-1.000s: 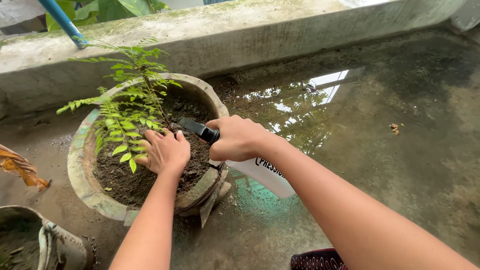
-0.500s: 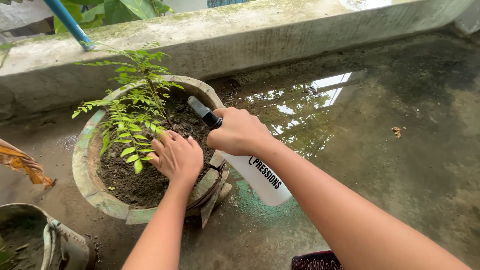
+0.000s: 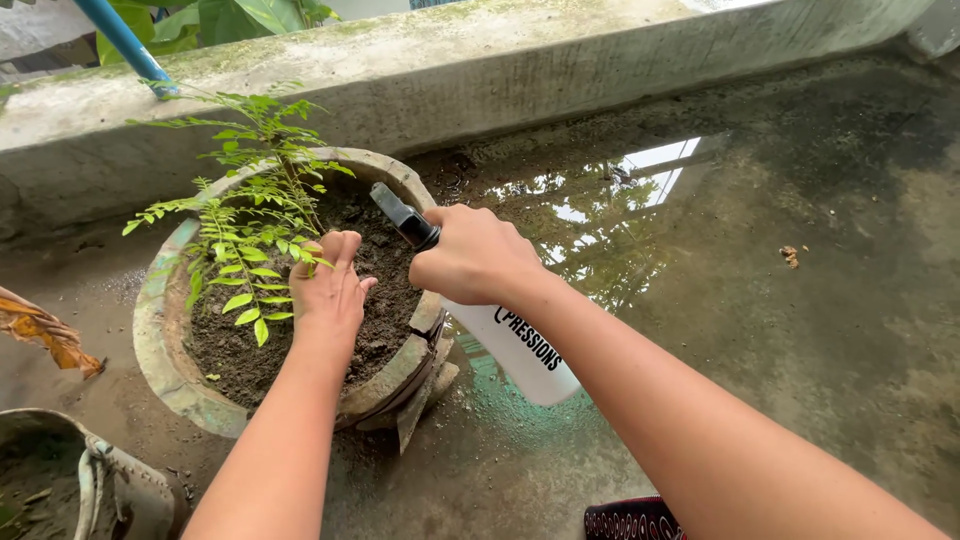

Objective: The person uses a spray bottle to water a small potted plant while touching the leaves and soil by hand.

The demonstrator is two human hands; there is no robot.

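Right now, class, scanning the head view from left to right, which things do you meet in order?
Orange dried leaf → green plant → left hand on the soil → right hand gripping the white spray bottle → puddle → small brown scrap.

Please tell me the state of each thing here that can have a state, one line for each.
Spray bottle: tilted, nozzle over the soil, held by right hand.
Left hand: resting on the soil.
Pot: cracked rim, filled with soil.
Plant: upright, green.
Floor: wet, puddled.

Plant [image 3: 250, 215] in pot [image 3: 165, 375], spray bottle [image 3: 525, 345] right of it, ledge [image 3: 450, 70] behind
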